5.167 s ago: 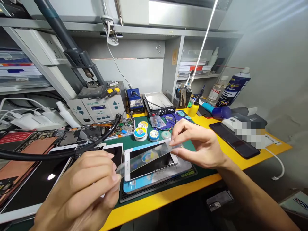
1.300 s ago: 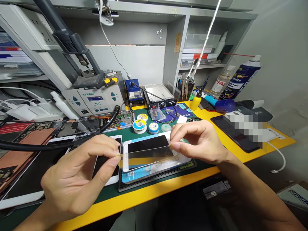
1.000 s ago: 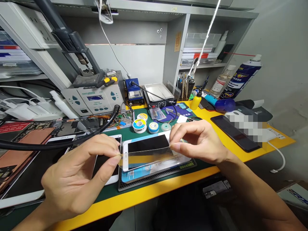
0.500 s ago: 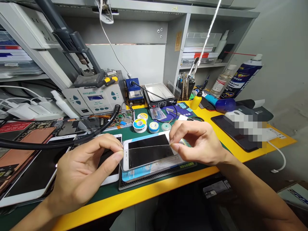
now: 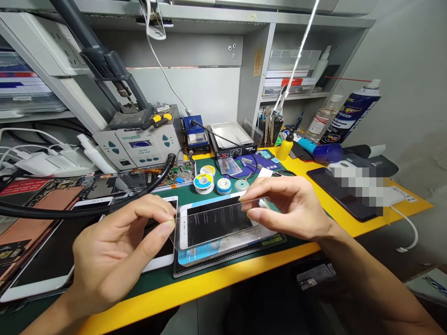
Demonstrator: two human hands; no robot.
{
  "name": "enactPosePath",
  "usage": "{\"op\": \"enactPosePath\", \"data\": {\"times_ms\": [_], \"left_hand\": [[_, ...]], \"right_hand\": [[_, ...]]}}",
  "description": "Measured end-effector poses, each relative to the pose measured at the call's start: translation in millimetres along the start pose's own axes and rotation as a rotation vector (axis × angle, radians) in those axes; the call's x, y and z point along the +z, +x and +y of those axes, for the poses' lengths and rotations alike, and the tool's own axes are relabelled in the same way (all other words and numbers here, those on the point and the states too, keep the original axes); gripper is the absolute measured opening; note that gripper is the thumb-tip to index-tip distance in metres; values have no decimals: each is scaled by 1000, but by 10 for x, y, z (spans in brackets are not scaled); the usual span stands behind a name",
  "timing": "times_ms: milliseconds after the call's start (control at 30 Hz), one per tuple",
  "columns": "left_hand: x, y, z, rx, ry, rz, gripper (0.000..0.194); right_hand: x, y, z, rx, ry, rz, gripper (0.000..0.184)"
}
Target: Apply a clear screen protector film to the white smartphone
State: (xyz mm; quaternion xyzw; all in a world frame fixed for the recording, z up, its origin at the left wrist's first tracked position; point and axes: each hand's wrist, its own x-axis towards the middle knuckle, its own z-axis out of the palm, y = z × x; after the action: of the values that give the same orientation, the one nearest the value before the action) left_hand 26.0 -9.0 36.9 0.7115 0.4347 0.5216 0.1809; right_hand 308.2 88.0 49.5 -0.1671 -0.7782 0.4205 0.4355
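Observation:
A clear glass screen protector (image 5: pixel 214 228) is held tilted above a white-framed phone (image 5: pixel 209 205), and the dark screen shows through it. My left hand (image 5: pixel 118 246) pinches the glass's left end between thumb and forefinger. At the right end, my right hand (image 5: pixel 288 207) has its thumb and fingers curved around the edges of the glass. Under the phone lies a blue and white packet (image 5: pixel 188 258), on top of a black mesh-patterned pad (image 5: pixel 209 267). Another white phone (image 5: pixel 164 260) is partly covered by my left hand.
Solder spools (image 5: pixel 203 183) and a circuit board (image 5: pixel 174 173) lie behind the phone. A rework station (image 5: pixel 139 144) stands at the back left, its black hose (image 5: pixel 87 210) crossing the left side. To the right are a yellow bottle (image 5: pixel 285 150) and a black phone (image 5: pixel 342 193).
The glass has tilted, its right end rising a little. My right hand's fingers have gone from a tight pinch to a wider grip, while my left hand has shifted slightly left.

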Motion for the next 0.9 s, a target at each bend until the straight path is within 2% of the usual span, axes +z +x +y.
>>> {"op": "enactPosePath", "data": {"times_ms": [200,333,400,467,533,633,767,900], "left_hand": [[21,-5,-29,43,16,19,18],[33,52,-51,136,145,57,24],[51,105,-4,244,341,112,33],[98,164,97,415,591,170,46],[184,216,235,570,766,138,46],[358,278,427,573,821,40,37],[546,333,543,532,746,33,25],[618,350,557,510,688,39,22]], "right_hand": [[11,4,6,42,-4,47,3],[32,14,44,-152,-78,110,13],[44,22,64,-285,-126,135,20],[55,33,76,-398,-204,147,25],[67,41,79,-490,-307,145,26],[82,47,79,-597,-437,168,26],[78,46,78,-701,-525,211,27],[63,32,63,-740,-565,220,25]]}}
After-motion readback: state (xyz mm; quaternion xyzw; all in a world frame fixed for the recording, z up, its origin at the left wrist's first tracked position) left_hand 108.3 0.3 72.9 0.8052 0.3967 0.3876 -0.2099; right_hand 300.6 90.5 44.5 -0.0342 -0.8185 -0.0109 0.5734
